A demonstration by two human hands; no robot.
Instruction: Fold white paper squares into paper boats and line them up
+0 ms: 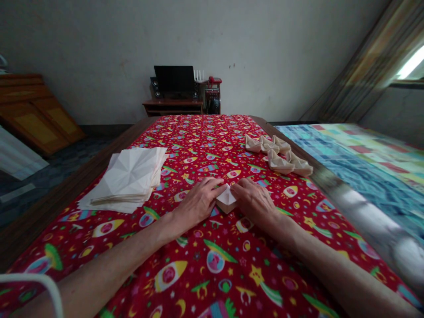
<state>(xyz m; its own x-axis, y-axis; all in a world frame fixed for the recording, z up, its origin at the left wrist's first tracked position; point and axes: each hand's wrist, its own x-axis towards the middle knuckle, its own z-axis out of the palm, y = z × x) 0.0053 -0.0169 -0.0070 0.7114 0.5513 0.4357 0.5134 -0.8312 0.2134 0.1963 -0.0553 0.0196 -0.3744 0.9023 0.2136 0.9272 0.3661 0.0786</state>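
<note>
A small folded piece of white paper lies on the red patterned cloth between my two hands. My left hand grips its left side, thumb and fingers closed near the upper edge. On the opposite side my right hand has its fingers curled against the paper's right edge. Part of the paper is hidden under the fingertips. To the left rests a stack of creased white paper sheets. Several folded paper shapes with raised points sit in a cluster at the right.
The red cloth covers a long table with a dark wooden edge. Beyond its far end stand a monitor and a red telephone. A bed with a patterned cover is at the right. A white curved bar shows at lower left.
</note>
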